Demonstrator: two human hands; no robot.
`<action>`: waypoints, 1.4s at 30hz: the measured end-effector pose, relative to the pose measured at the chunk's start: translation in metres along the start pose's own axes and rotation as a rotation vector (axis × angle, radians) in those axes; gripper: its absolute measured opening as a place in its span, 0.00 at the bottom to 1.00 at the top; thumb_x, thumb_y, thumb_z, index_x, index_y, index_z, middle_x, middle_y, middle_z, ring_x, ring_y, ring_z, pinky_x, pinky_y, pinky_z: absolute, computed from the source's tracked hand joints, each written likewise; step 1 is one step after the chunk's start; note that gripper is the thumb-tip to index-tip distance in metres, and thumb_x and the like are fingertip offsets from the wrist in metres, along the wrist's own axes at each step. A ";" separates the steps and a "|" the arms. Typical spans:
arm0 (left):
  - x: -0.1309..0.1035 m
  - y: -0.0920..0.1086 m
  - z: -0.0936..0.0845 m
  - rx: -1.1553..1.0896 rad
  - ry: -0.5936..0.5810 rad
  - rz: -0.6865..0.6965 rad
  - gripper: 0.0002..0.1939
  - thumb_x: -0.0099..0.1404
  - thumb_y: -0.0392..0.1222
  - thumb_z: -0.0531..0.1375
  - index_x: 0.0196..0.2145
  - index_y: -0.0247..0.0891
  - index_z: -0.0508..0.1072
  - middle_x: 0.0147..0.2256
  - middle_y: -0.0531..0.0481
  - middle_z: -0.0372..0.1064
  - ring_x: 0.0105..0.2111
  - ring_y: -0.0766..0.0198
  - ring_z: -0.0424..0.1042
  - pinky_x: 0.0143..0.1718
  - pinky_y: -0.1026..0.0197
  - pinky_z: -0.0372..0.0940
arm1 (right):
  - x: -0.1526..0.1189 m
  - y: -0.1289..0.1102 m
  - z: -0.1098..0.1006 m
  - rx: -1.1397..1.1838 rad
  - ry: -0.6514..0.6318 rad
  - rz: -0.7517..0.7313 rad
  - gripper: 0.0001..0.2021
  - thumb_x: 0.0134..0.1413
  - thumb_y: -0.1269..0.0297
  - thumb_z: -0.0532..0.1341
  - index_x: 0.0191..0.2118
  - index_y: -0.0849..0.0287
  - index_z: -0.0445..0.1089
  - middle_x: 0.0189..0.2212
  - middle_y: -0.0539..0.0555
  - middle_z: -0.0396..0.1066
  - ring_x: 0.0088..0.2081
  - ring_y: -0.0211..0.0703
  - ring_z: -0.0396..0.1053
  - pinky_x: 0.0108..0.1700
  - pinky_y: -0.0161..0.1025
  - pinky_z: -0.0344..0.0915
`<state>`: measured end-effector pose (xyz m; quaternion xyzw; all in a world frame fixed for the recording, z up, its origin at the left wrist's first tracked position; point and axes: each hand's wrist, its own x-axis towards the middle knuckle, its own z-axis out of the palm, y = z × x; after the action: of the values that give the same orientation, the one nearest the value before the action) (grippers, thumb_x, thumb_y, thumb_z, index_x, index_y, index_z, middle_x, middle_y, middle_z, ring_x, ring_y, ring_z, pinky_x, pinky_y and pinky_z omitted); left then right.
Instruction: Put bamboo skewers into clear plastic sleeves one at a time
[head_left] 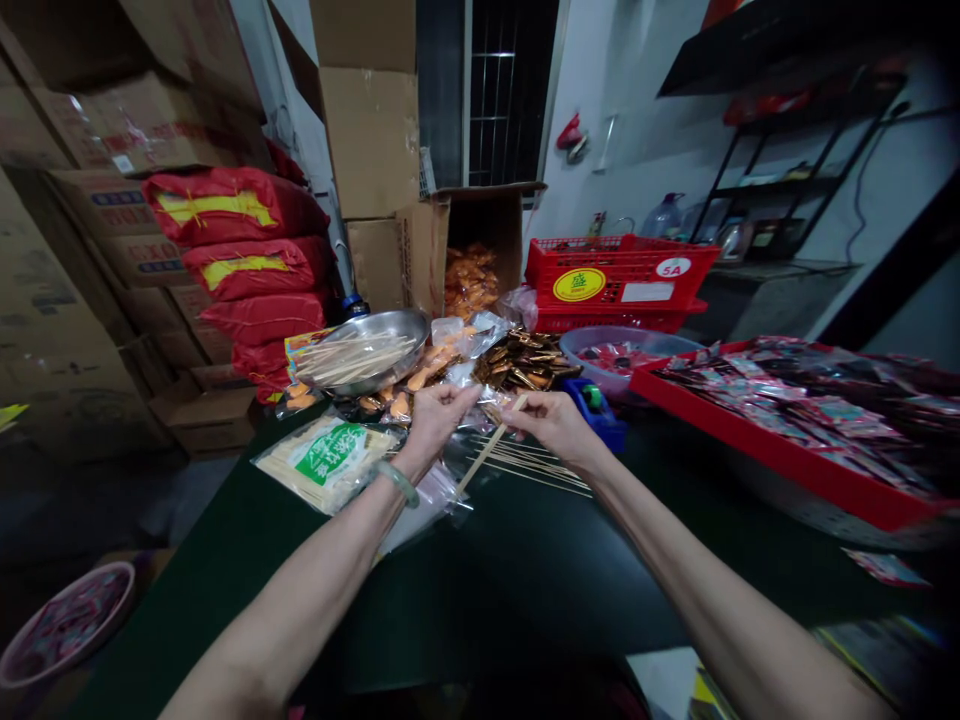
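My right hand point(555, 425) pinches a thin pale wooden stick point(480, 460), which slants down to the left over the table. Close beside it, my left hand point(436, 415) has its fingers pressed together; what they hold is too small to make out, though shiny clear plastic lies around the fingertips. Below the hands rest clear plastic bags point(416, 515) and several loose thin sticks point(540, 465). Left of my left wrist is a clear pack of sticks with a green label point(330, 455). Past the hands lie brown-gold wrapped packets point(525, 360) and orange pieces point(435, 365).
A metal bowl point(412, 325) with sticks stands back left. Behind are an open carton point(424, 250) and a red basket point(637, 255). On the right are a clear basin point(577, 350), a blue tape dispenser point(609, 432) and a red-rimmed tray point(757, 445) of packets. Red sacks point(259, 255) are stacked left.
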<state>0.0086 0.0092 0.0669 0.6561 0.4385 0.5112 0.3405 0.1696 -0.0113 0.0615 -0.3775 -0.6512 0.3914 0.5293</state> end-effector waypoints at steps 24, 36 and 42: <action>-0.056 0.049 -0.027 -0.154 -0.222 0.006 0.15 0.55 0.48 0.59 0.19 0.32 0.69 0.18 0.53 0.62 0.20 0.71 0.58 0.23 0.67 0.53 | -0.025 -0.070 0.016 0.017 0.007 0.034 0.12 0.42 0.63 0.60 0.36 0.60 0.67 0.21 0.49 0.69 0.21 0.38 0.67 0.21 0.35 0.65; -0.066 0.067 -0.036 -0.484 -0.154 -0.057 0.16 0.47 0.48 0.66 0.26 0.31 0.73 0.20 0.52 0.66 0.21 0.71 0.62 0.24 0.67 0.57 | -0.025 -0.101 0.043 -0.252 0.021 -0.148 0.10 0.45 0.61 0.58 0.21 0.60 0.67 0.14 0.46 0.60 0.18 0.33 0.57 0.21 0.33 0.54; -0.072 0.077 -0.044 -0.411 -0.129 0.006 0.10 0.51 0.43 0.63 0.24 0.32 0.73 0.18 0.54 0.64 0.19 0.72 0.59 0.21 0.68 0.54 | -0.037 -0.107 0.049 -0.374 0.271 -0.333 0.05 0.48 0.64 0.58 0.30 0.60 0.68 0.21 0.50 0.65 0.22 0.37 0.62 0.24 0.35 0.60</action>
<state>-0.0235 -0.0875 0.1201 0.6053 0.3006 0.5479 0.4930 0.1186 -0.0934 0.1376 -0.4051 -0.6886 0.1183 0.5897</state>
